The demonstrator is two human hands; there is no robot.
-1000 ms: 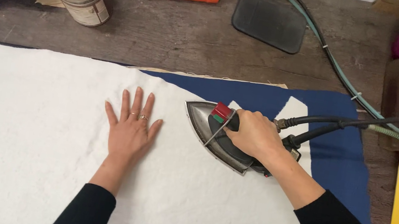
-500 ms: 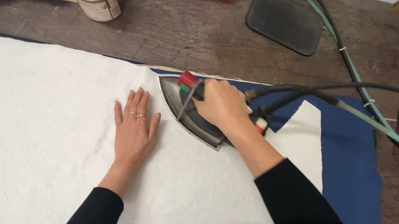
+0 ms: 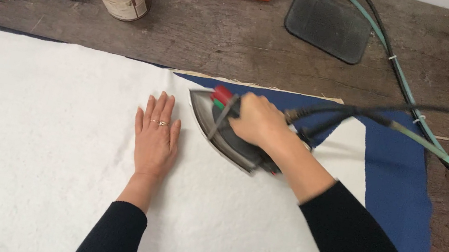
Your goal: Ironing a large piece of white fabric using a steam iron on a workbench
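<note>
While the left hand [image 3: 155, 140] lies flat on the white cloth [image 3: 34, 160], fingers spread and gripping nothing, the right hand [image 3: 259, 120] is closed around the handle of the iron [image 3: 223, 132]. Over the last second the iron has slid leftward across the cloth — its tip now sits just beside the left hand, near the cloth's far edge where the blue fabric [image 3: 403, 194] shows. The left hand has barely shifted. Judging from that, pressing is mid-stroke, with the wide stretch of cloth to the left not yet reached — the cord [image 3: 424, 112] trails off right over the worktop [image 3: 221, 39].
</note>
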